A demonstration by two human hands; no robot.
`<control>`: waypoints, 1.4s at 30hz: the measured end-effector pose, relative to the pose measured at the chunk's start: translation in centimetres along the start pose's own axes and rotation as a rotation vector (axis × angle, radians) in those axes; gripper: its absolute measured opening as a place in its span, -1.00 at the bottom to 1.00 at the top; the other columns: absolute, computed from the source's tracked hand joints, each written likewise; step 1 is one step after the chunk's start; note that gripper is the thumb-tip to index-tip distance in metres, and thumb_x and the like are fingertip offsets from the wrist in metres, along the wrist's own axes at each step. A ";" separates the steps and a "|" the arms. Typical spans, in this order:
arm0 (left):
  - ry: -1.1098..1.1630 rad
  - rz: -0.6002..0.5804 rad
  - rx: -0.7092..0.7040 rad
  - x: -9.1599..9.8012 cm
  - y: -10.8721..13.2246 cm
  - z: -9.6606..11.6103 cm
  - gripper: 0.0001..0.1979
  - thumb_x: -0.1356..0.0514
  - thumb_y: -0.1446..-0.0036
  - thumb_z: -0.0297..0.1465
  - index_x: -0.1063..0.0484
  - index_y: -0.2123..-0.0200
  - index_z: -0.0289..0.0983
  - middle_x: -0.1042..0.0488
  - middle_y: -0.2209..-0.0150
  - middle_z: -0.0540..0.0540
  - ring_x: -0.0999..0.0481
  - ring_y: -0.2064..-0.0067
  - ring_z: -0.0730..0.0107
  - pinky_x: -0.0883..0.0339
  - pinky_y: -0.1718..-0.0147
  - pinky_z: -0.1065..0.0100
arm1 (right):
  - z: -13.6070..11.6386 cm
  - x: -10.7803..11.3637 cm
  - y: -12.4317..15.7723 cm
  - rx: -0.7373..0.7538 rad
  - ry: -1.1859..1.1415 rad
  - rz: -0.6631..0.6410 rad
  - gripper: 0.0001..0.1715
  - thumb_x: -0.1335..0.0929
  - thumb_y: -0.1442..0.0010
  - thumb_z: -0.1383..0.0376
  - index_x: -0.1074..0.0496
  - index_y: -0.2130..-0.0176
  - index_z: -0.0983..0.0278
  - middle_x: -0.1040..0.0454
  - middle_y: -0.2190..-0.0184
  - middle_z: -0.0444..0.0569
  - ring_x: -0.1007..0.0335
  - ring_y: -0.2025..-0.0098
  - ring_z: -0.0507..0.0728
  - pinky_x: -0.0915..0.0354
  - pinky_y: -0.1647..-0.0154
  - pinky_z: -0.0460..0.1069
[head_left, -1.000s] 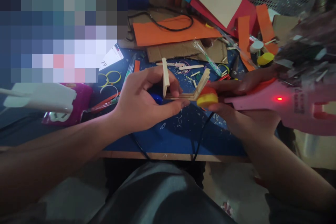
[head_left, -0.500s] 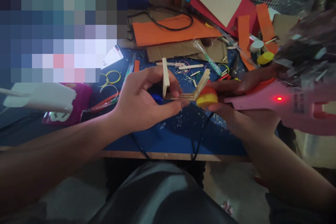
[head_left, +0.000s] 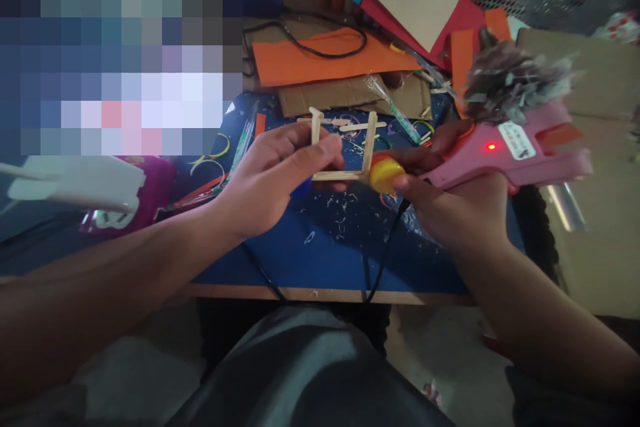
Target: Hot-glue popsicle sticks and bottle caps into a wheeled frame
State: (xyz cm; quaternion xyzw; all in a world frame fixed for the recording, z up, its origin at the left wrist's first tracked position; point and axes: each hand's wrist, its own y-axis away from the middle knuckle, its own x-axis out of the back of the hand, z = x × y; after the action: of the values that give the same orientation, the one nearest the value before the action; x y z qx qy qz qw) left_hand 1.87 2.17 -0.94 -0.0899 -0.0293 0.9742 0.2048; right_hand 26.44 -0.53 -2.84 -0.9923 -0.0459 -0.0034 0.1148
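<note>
My left hand (head_left: 290,173) pinches a U-shaped frame of craft sticks (head_left: 345,175) between thumb and fingers; its two arms point away from me. A blue cap-like piece (head_left: 301,183) shows beneath that hand. My right hand (head_left: 450,197) is wrapped round a pink hot glue gun (head_left: 540,153) with a glowing red light. Its thumb and fingers also hold a yellow bottle cap (head_left: 386,177), which is at the frame's right lower corner; whether they are joined I cannot tell. The gun's nozzle is hidden. A clump of shreds (head_left: 517,83) appears on or behind the gun.
The blue tabletop (head_left: 310,260) is strewn with white scraps. Behind the hands lie loose craft sticks (head_left: 363,126), orange sheet (head_left: 325,60) and cardboard (head_left: 350,97). A black cord (head_left: 384,257) hangs over the front edge. At left sits a magenta power socket (head_left: 155,190) with a white plug (head_left: 75,187).
The stick frame has tilted so its opening faces me more, and my left thumb has moved up over it. The glue gun has turned and moved left and up, with the yellow cap tilting toward me.
</note>
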 end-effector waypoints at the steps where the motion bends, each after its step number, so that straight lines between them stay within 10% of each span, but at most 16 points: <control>1: 0.087 -0.001 0.033 0.0 -0.1 -0.1 -0.64 -0.36 -0.35 -0.07 -0.56 0.33 -0.23 -0.57 0.30 -0.08 -0.68 0.29 0.30 -0.72 0.22 0.20 | 0.0 -0.1 -0.1 -0.021 0.003 -0.002 -0.40 -0.68 -0.16 0.18 -0.27 0.11 0.02 -0.78 0.19 -0.26 -0.76 0.23 0.14 -0.66 0.16 0.05; 18: 0.024 0.028 0.098 0.1 -0.7 0.0 -0.14 0.16 -0.40 0.36 -0.49 0.39 -0.25 -0.60 0.35 -0.18 -0.72 0.27 0.19 -0.72 0.23 0.18 | 0.3 -0.7 -0.2 -0.055 0.002 0.009 -0.38 -0.69 -0.12 0.09 -0.29 0.13 0.03 -0.78 0.18 -0.22 -0.79 0.03 0.23 -0.70 -0.01 0.15; 42: 0.194 0.053 0.178 0.1 -0.7 -0.3 -0.22 0.15 -0.57 0.12 -0.54 0.41 -0.29 -0.58 0.37 -0.16 -0.70 0.29 0.25 -0.70 0.25 0.22 | 1.2 -0.4 0.1 -0.011 0.125 -0.028 -0.49 -0.61 -0.24 0.00 -0.29 0.10 0.01 -0.75 0.09 -0.16 -0.75 -0.04 0.26 -0.67 -0.04 0.21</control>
State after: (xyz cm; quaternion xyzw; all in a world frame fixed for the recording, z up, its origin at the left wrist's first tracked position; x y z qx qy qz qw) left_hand 2.11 2.85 -1.23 -0.1658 0.0798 0.9648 0.1878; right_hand 26.05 -0.44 -4.03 -0.9901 -0.0524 -0.0673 0.1119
